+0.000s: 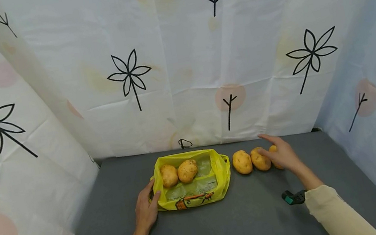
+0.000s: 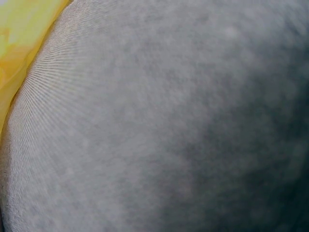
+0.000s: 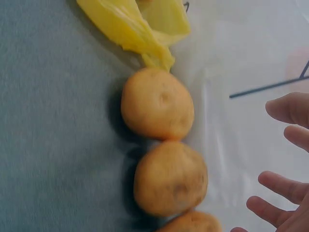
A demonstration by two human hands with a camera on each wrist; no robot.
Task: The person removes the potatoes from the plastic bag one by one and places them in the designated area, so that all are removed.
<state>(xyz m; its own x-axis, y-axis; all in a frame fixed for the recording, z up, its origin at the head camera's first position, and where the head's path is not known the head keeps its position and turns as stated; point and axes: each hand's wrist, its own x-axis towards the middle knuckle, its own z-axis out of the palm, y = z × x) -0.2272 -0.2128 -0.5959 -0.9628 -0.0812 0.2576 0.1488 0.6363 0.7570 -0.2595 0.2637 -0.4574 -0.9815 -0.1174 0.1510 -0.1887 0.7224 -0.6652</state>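
A yellow plastic bag (image 1: 223, 178) lies with its mouth spread wide, two potatoes (image 1: 187, 171) inside at its left. My left hand (image 1: 146, 211) grips the bag's left edge between thumb and fingers; in the left wrist view only a strip of yellow plastic (image 2: 14, 43) shows. Right of the bag, three potatoes sit in a row: a near one (image 3: 157, 104), a middle one (image 3: 171, 179) and a third (image 3: 193, 223). Over the right end of that row hovers my right hand (image 1: 283, 155), fingers spread and holding nothing, partly covering the third potato in the head view.
The grey table (image 1: 208, 231) ends at a pale printed cloth (image 1: 191, 112) behind the bag, and more cloth hangs at both sides. Dark wrist devices (image 1: 294, 197) sit on both wrists.
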